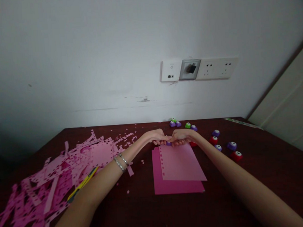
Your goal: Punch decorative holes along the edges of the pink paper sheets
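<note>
My left hand (pixel 158 137) and my right hand (pixel 180 137) meet at the far edge of a light pink sheet of paper (pixel 182 163). Both are closed, thumbs together, around a small purple paper punch (pixel 168 144), mostly hidden by the fingers. Small punched holes run down the left side of the light sheet. It lies slightly turned over a darker pink sheet (pixel 178 188), whose left and near edges show. A red punch (pixel 193 144) is partly visible beside my right hand.
Pink punched strips and scraps (pixel 65 173) heap on the left, with a yellow cutter knife (pixel 83 183) among them. Tiny cut-outs (pixel 127 141) are scattered nearby. More punches (pixel 232 145) in purple, red and green stand right and behind. A wall with sockets (pixel 217 68) bounds the table.
</note>
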`<state>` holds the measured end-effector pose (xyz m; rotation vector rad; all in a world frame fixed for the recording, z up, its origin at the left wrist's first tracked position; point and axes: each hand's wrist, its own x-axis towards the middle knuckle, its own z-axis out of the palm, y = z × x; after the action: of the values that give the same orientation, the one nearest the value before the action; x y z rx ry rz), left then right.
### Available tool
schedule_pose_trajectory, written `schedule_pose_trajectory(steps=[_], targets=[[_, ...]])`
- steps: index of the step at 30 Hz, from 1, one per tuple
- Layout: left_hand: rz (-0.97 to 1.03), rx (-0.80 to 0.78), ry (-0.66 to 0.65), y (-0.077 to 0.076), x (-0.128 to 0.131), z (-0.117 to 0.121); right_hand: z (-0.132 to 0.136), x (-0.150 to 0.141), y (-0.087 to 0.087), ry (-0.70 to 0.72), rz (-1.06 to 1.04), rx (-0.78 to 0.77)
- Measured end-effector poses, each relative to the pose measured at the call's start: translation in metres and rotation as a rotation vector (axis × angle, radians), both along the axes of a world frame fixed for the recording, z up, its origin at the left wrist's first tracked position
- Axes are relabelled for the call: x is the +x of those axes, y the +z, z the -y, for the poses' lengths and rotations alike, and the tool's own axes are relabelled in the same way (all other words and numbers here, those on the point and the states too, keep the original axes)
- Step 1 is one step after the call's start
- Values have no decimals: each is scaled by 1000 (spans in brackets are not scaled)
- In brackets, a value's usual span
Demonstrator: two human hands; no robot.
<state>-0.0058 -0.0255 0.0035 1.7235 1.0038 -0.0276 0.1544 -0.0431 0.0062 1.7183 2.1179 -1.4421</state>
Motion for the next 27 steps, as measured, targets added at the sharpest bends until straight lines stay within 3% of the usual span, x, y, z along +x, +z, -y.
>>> schedule_pose_trajectory(steps=[4,12,19,27], targets=[[3,-15,0,1,-1,2,-3,-2,3,-80,25,-161],[-27,8,32,-8,1,1,-3,-4,6,-66,15,-238],[-30,77,-3,-15,-1,-3,-7,-6,4,-8,92,-189],[-25,254,1,-18,-2,1,10,-2,-1,-60,42,16]])
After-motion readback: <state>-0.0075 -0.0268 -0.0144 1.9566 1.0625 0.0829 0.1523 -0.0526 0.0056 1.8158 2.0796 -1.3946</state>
